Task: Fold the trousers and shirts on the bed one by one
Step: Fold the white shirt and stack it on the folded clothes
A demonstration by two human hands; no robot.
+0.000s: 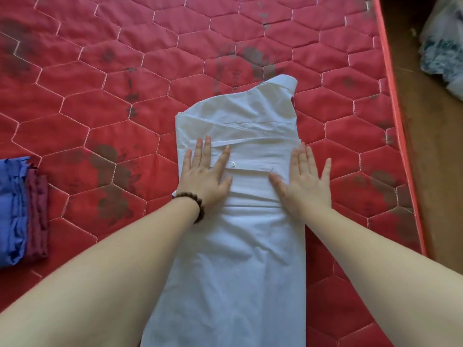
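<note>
A white shirt [238, 234] lies lengthwise on the red quilted mattress [100, 83], its sides and sleeves folded in to make a long narrow strip, collar at the far end. My left hand [206, 175], with a bead bracelet on the wrist, presses flat on the shirt's left side with straight fingers. Flat on the shirt's right edge rests my right hand [304, 181], fingers spread. A buttoned sleeve cuff lies across the shirt between the two hands.
A stack of folded clothes, blue [11, 211] and maroon [37, 216], sits at the left edge of the mattress. The mattress's right edge [398, 121] borders a wooden floor, where a white and blue plastic bag [443, 43] lies.
</note>
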